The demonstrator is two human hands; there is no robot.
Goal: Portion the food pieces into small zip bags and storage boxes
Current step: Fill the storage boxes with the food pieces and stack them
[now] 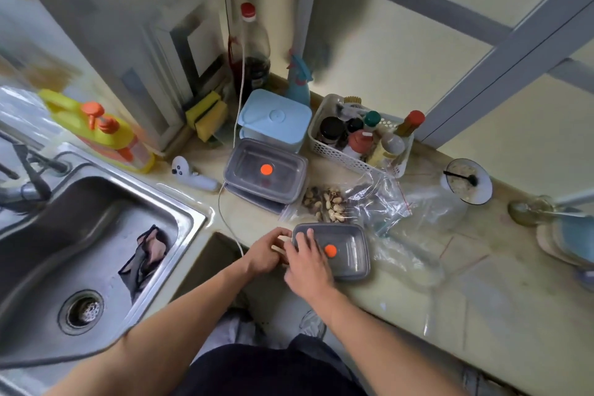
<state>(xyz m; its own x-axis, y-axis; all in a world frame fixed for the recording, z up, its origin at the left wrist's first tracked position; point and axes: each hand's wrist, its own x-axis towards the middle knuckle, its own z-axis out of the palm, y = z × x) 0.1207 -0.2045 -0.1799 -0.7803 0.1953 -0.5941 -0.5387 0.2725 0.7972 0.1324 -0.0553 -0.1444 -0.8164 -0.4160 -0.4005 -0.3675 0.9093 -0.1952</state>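
Pressing right hand (308,262) on rectangular plastic box (348,252).

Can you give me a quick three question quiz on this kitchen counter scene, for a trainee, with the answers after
1. True or false: the grey box under the person's hands has its lid on.
2. Which lies directly behind that box? A) a zip bag of nuts B) a sponge C) a dark soda bottle
3. How many grey boxes sit in the stack in front of the blue container?

Key
1. True. The right hand lies flat on the lid with straight fingers, and the left hand works at the box's left edge; what its fingers hold is blurred.
2. A.
3. Two, the upper one showing an orange dot.
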